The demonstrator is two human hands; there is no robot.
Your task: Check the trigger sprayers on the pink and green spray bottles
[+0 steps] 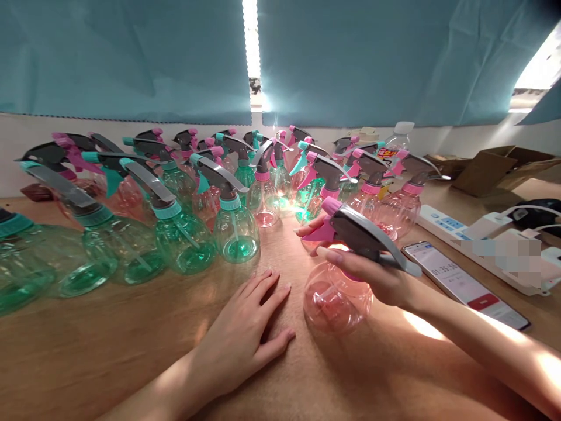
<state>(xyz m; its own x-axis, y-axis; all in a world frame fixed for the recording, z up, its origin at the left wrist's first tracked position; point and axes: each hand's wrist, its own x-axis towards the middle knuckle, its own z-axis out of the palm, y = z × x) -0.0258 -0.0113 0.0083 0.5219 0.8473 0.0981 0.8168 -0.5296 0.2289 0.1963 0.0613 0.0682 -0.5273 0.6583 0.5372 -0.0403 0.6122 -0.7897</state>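
In my right hand (372,275) is a clear pink spray bottle (335,304) with a grey and pink trigger head, gripped around its neck. The bottle tilts a little; I cannot tell whether its base touches the table. My left hand (243,327) lies flat on the wooden table (153,345), fingers spread, holding nothing, to the left of that bottle. Nearest beyond the left hand stands a green spray bottle (236,234) with a teal collar. Behind my right hand, more pink spray bottles (398,207) stand close together.
Rows of green and pink spray bottles (184,245) fill the left and back of the table. To the right lie a phone (464,286) showing a timer and a white power strip (482,248) with plugs. Farther back are an open cardboard box (495,175) and a clear bottle (400,137).
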